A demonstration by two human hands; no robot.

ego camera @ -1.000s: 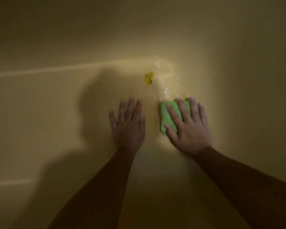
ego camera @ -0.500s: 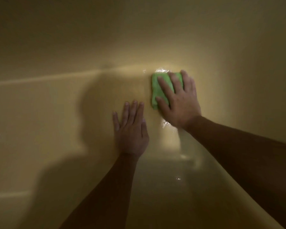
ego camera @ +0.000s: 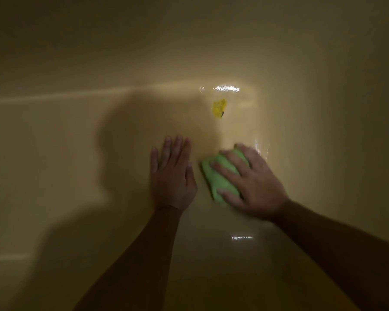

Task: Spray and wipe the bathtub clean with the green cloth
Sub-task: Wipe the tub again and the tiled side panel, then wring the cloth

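Note:
I look down into a dim, cream-coloured bathtub (ego camera: 76, 153). My right hand (ego camera: 254, 185) lies flat on the folded green cloth (ego camera: 220, 178) and presses it against the tub surface with spread, straight fingers. My left hand (ego camera: 172, 173) rests flat on the tub just left of the cloth, fingers straight and together, holding nothing. A small yellow mark (ego camera: 219, 108) with a dark speck sits on the tub above the cloth. The wet surface glints above and to the right of that mark. No spray bottle is in view.
A bright reflection (ego camera: 241, 237) lies on the tub floor below my right hand. The shadow of a head and shoulders (ego camera: 126, 135) falls across the tub wall on the left. A pale ridge line (ego camera: 54, 97) runs across the tub at upper left.
My right hand pushed the cloth up over the yellow mark, then drew it back down towards me, uncovering the mark. My left hand has stayed flat in place.

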